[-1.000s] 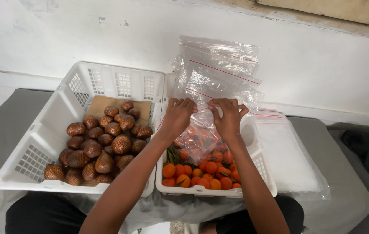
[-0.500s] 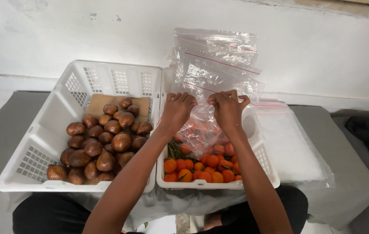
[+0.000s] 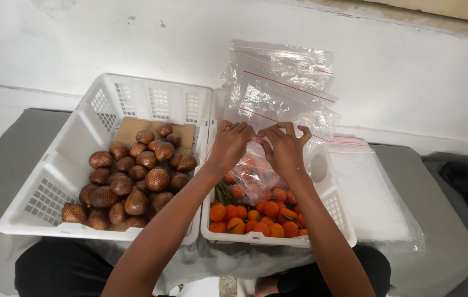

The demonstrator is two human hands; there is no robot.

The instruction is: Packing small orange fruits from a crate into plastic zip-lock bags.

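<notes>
Both hands are working at the mouth of a clear bag (image 3: 256,173) held above the right basket (image 3: 333,212). The left hand (image 3: 229,144) is pinching the bag's top edge on its left side, fingers curled closed on the plastic; the right hand (image 3: 284,147) is pinching the same edge just beside it, thumb and fingertips likewise closed on the film. The bag is hanging down between the wrists and is holding several small oranges; its lower end is resting on or just over the loose oranges (image 3: 256,214) in that basket, and which of the 2 cannot be told. More empty bags (image 3: 283,82) with red seal strips are leaning against the wall behind, and a flat stack of bags (image 3: 366,187) is lying to the right. The left basket (image 3: 41,192), touching the right one, is holding brown scaly fruit (image 3: 135,176). Risks, as judged: the grip is bearing on thin, slippery film only, so the loaded bag could be slipping free and spilling fruit; an uneven press could be leaving the seal partly open; fruit crowding the mouth could be blocking closure; the leaning bags could be toppling onto the hands if nudged.
</notes>
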